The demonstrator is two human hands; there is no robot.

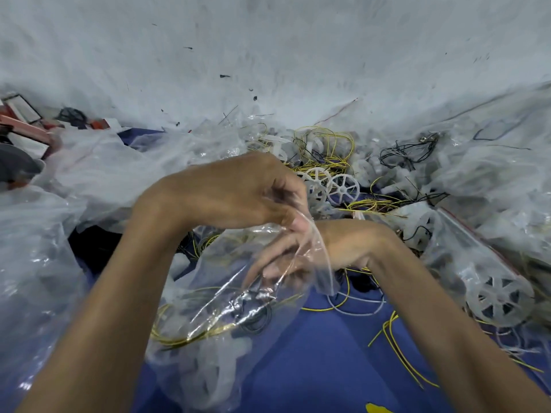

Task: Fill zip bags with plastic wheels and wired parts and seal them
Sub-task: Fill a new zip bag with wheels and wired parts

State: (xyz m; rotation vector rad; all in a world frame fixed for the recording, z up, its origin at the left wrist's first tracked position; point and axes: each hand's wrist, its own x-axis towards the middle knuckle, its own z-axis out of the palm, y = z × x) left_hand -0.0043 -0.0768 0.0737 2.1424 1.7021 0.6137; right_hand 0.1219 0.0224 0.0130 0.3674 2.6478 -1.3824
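A clear zip bag hangs in the middle over the blue cloth; inside lie white plastic wheels, yellow wire and a black coil. My left hand pinches the bag's upper rim and holds the mouth up. My right hand reaches in through the mouth, its fingers stretched out behind the film; blur hides whether they carry anything. Behind the hands is a heap of white spoked wheels tangled with yellow wires.
A filled clear bag with a large wheel lies at the right. Black wired parts sit further back on the right. Crumpled plastic sheets cover the left side. Red and white boxes stand far left. Loose yellow wires trail over the cloth.
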